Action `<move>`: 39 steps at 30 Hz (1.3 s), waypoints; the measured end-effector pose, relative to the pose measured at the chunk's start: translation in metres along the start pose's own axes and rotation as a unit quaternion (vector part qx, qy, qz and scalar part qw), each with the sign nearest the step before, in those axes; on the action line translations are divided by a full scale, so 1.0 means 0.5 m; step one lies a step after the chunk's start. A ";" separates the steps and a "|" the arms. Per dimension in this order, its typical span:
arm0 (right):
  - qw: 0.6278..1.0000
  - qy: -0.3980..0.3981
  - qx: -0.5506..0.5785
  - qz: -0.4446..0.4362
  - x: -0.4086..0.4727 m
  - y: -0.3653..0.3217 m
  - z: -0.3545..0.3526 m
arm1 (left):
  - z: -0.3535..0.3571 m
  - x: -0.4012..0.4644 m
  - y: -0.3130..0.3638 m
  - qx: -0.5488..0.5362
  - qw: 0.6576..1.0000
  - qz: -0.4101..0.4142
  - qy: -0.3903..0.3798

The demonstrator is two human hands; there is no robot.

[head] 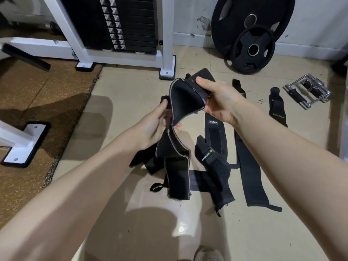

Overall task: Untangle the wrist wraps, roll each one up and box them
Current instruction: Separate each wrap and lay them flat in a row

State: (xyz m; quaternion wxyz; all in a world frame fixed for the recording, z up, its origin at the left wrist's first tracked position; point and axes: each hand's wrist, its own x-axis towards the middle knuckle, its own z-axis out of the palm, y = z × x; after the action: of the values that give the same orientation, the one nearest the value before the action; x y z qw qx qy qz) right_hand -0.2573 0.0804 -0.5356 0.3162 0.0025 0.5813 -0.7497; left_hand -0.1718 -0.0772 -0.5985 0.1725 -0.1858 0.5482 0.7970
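Brown mat (28, 95): rubbery flooring at far left, beside pale floor tiles (120, 117).
Machine: white frame with a black weight stack (130, 23) at upper left, standing partly on the mat.
Left hand (156, 127): its grip is closed on the grey-edged wrist wrap (180, 102), fingers curled round the strip lower down, likely steadying it so the tail hangs straight.
Held wrap: lifted above the floor between both hands; its lower end trails down onto the pile.
Pile of wraps (212, 166): black straps lying crossed over one another on the tiles, below and right of the hands, not yet rolled.
Right hand (220, 98): grip closed on the wrap's upper end, thumb pinching on top, seemingly to pull it free of the tangle.
Long strap (248, 166): laid out flat, just right of the pile.
Short wrap (276, 108): farther right, apart from the others.
Weight plates (252, 34): leaning against the wall, upper right.
Chrome handle (308, 91): on the floor at far right.
Box: none visible.
Stage: untangling, by my judgement.
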 end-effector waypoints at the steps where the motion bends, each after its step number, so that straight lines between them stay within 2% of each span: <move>1: 1.000 0.005 0.011 -0.007 0.001 0.000 0.003 | 0.007 -0.007 0.003 0.040 0.998 0.046 0.019; 3: 1.000 0.009 0.017 -0.021 0.003 0.001 0.008 | 0.011 -0.018 -0.003 0.103 0.991 0.088 0.022; 7: 0.999 0.008 0.033 -0.022 0.003 0.009 0.016 | -0.001 -0.020 -0.038 0.247 0.961 0.111 -0.060; 8: 0.999 0.008 0.038 -0.021 0.001 0.011 0.016 | 0.000 -0.019 -0.043 0.252 0.959 0.108 -0.070; 13: 0.995 0.032 0.086 -0.026 -0.003 0.008 -0.007 | -0.019 -0.019 -0.053 0.207 0.971 0.070 -0.092; 20: 0.993 0.086 0.082 -0.016 0.004 0.023 -0.033 | -0.010 -0.026 -0.055 0.081 0.993 0.031 -0.076; 24: 0.996 0.082 0.010 -0.023 0.009 0.029 -0.031 | 0.002 -0.027 -0.048 0.060 0.995 -0.024 -0.073; 29: 0.992 0.051 -0.103 -0.049 0.016 0.040 -0.027 | 0.002 -0.023 -0.055 0.032 0.985 -0.118 -0.125; 31: 0.977 0.042 -0.192 -0.083 0.024 0.049 -0.024 | 0.002 -0.024 -0.061 0.069 0.979 -0.122 -0.151; 33: 0.960 0.048 -0.249 -0.119 0.031 0.059 -0.020 | 0.002 -0.025 -0.064 0.095 0.978 -0.115 -0.143; 39: 0.952 0.016 -0.290 -0.094 0.049 0.088 -0.012 | 0.013 -0.016 -0.060 0.180 0.966 -0.112 -0.145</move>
State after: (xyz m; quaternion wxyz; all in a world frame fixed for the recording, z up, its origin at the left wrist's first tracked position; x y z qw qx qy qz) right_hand -0.2582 0.0686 -0.5847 0.2222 -0.1320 0.7763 -0.5750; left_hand -0.1513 -0.0614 -0.6169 0.3694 -0.0942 0.6270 0.6794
